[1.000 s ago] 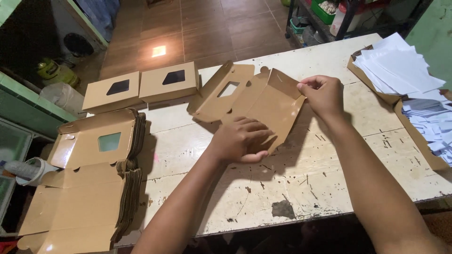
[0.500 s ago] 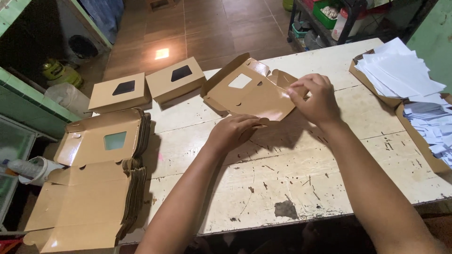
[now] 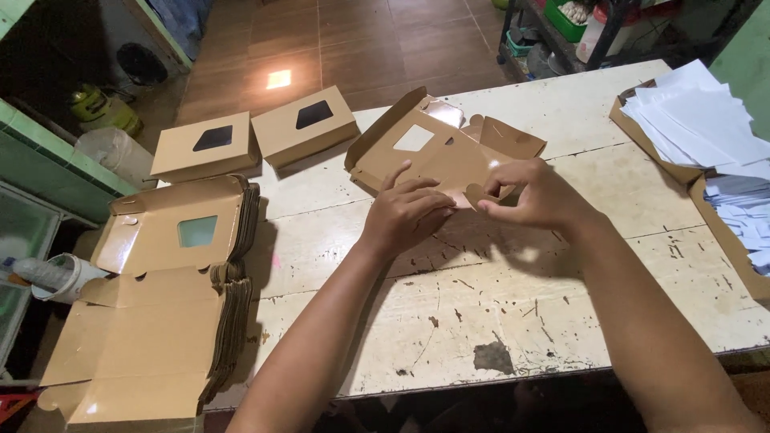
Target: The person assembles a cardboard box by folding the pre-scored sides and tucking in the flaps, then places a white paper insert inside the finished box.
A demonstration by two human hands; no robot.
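A brown cardboard box blank with a clear window (image 3: 425, 152) lies half folded on the worn white table (image 3: 497, 321). My left hand (image 3: 405, 212) presses on its near side, fingers spread over the card. My right hand (image 3: 533, 192) pinches a small rounded flap at the near edge of the same box. Both hands sit close together at the middle of the table.
Two folded window boxes (image 3: 257, 136) stand at the far left of the table. A thick stack of flat box blanks (image 3: 168, 297) lies at the left edge. A cardboard tray of white paper sheets (image 3: 706, 128) is at the right. Tiled floor and shelves lie beyond.
The box blank has been folded up from flat into a half-formed box. My left hand moved up onto it, and both hands have come together at its near edge.
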